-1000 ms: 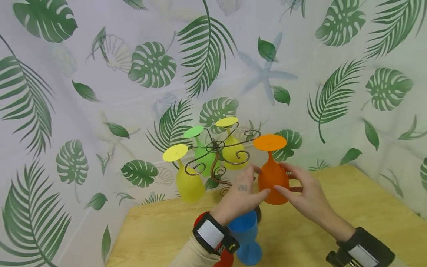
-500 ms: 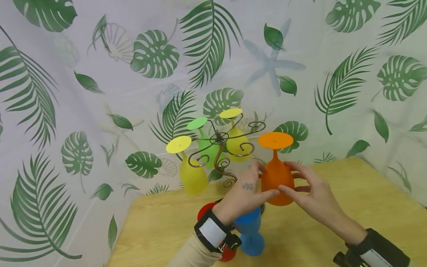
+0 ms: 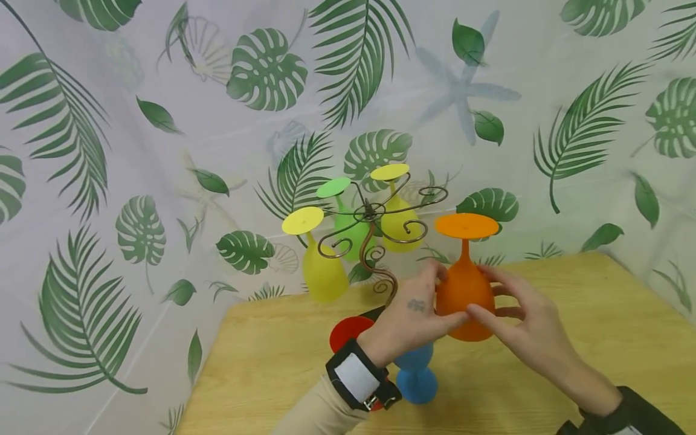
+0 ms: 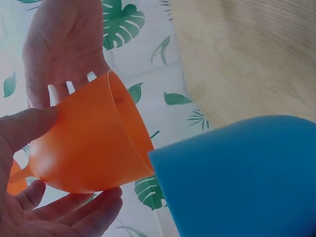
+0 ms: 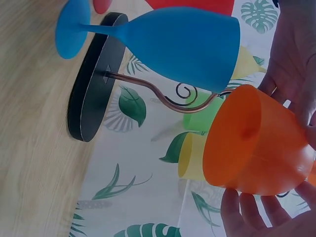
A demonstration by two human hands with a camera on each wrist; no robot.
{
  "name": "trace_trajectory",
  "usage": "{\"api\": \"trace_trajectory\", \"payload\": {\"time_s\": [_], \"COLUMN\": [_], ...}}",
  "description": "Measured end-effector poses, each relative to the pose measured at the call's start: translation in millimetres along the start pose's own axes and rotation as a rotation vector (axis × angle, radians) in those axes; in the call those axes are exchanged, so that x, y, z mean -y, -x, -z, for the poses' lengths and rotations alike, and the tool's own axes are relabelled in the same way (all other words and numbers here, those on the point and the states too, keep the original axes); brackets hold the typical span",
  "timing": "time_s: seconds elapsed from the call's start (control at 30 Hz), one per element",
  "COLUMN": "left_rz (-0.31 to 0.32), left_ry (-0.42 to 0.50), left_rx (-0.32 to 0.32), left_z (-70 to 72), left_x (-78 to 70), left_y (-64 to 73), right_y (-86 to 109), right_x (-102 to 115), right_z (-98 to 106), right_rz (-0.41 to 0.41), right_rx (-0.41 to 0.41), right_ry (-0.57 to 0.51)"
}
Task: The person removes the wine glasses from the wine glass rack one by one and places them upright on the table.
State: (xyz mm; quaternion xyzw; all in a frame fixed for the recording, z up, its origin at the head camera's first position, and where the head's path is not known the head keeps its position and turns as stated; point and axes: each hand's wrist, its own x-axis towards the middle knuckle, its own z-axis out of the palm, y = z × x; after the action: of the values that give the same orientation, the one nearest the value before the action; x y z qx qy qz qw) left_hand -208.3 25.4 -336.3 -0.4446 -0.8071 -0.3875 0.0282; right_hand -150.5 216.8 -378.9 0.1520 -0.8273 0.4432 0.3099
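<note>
An orange plastic goblet (image 3: pixel 464 284) is held upside down in front of the rack, its round foot on top. My left hand (image 3: pixel 413 308) grips its bowl from the left and my right hand (image 3: pixel 530 317) from the right, both thumbs on the near side. In the right wrist view its open mouth shows beside the bronze wire rack (image 5: pixel 163 96). Two yellow goblets (image 3: pixel 325 272) and a green goblet (image 3: pixel 348 232) hang upside down by their feet from the curled arms. A blue goblet (image 5: pixel 182 44) stands upright on the table, partly hidden behind my left hand in the head view.
A red goblet (image 3: pixel 350 332) stands left of the blue one, mostly behind my left wrist. The rack rises from a black oval base (image 5: pixel 94 89) on the wooden table (image 3: pixel 261 362). A leaf-patterned cloth (image 3: pixel 179 151) covers the wall behind.
The head view has tilted down and shifted left, so the scene sits higher at the back and further right. Both hands keep their grip on the orange goblet, now slightly closer to me.
</note>
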Motion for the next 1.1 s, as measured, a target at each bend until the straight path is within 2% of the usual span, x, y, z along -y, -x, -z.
{"api": "trace_trajectory", "payload": {"time_s": [0.13, 0.33, 0.53, 0.63, 0.8, 0.87, 1.0, 1.1], "left_rz": [0.017, 0.049, 0.136, 0.186, 0.271, 0.296, 0.329, 0.326], "left_ry": [0.053, 0.147, 0.268, 0.259, 0.283, 0.29, 0.264, 0.241], "left_rx": [0.019, 0.074, 0.133, 0.152, 0.187, 0.198, 0.207, 0.227], "left_z": [1.3, 7.4, 16.2, 18.0, 16.7, 17.3, 20.8, 22.6], "left_x": [-3.6, -8.5, -8.3, -9.3, -10.5, -10.7, -11.1, -10.9], "left_y": [2.9, 11.9, 14.8, 15.5, 15.6, 15.2, 14.5, 13.8], "right_y": [3.7, 9.5, 10.4, 11.7, 12.9, 10.3, 4.5, 4.0], "right_x": [0.0, 0.5, -9.3, -15.6, -16.3, -14.1, -8.9, -7.5], "right_z": [3.9, 10.8, 10.9, 7.6, 6.3, 5.9, 3.2, 2.7], "right_rz": [0.047, 0.183, 0.354, 0.417, 0.468, 0.526, 0.652, 0.676], "right_rx": [-0.006, -0.012, -0.031, -0.016, 0.035, 0.032, 0.032, 0.061], "right_ry": [0.033, 0.043, 0.074, 0.103, 0.152, 0.156, 0.108, 0.078]}}
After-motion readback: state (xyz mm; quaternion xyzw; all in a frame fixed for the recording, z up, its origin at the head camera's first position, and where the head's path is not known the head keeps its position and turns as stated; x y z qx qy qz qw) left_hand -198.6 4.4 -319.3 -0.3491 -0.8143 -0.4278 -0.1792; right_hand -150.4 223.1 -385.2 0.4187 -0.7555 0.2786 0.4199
